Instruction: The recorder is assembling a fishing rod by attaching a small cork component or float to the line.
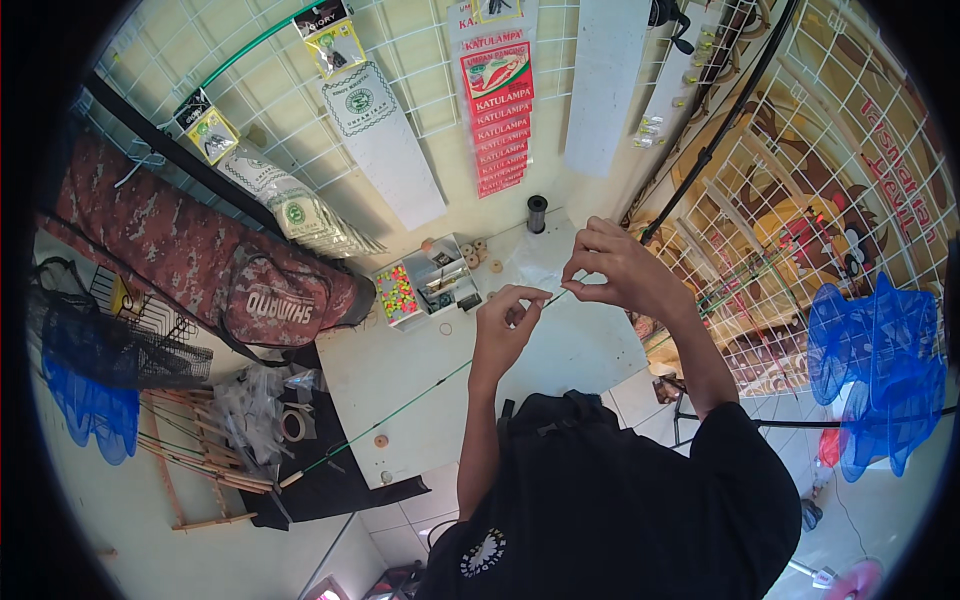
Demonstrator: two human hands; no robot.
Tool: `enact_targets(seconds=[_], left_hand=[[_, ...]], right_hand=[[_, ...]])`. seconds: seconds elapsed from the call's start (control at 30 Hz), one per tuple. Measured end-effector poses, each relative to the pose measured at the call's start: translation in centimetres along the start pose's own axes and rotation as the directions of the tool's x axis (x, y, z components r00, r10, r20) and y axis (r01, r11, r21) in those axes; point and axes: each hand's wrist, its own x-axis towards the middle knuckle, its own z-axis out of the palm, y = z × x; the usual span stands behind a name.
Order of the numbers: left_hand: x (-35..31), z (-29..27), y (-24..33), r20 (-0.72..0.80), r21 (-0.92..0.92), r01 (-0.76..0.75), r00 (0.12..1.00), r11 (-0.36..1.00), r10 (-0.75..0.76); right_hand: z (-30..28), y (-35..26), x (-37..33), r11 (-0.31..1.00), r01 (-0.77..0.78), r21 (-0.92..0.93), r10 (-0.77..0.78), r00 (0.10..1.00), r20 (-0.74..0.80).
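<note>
A thin green fishing rod (400,407) slants over the white table, its light butt end at the lower left. My left hand (506,328) pinches the thin upper part of the rod between thumb and fingertips. Just to the right and slightly higher, my right hand (612,268) is closed in a pinch at the same stretch of rod. The fingertips of both hands are close together, with a short dark piece of the rod between them. Any small part or line inside the pinches is too small to make out.
On the white table (570,350) stand a compartment box (440,268) with bright beads (398,296) and a dark spool (537,214). A camouflage rod bag (200,260) leans at the left. Blue mesh nets (880,370) hang at the right. Wrapped packets (498,110) hang behind.
</note>
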Motion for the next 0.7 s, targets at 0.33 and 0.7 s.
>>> enact_targets(seconds=[0.33,0.7], left_hand=[[-0.2,-0.1,0.0,-0.023,-0.051,0.030,0.999,0.998,-0.032],[-1.3,-1.7,-1.7,0.177,0.067,0.042,0.983,0.997,-0.054]], right_hand=[[0.3,-0.3,-0.9,0.999,-0.029,-0.021,0.029,0.999,-0.031],[1.5,-1.0,-3.4,0.987,-0.148,-0.063,0.142,0.986,-0.088]])
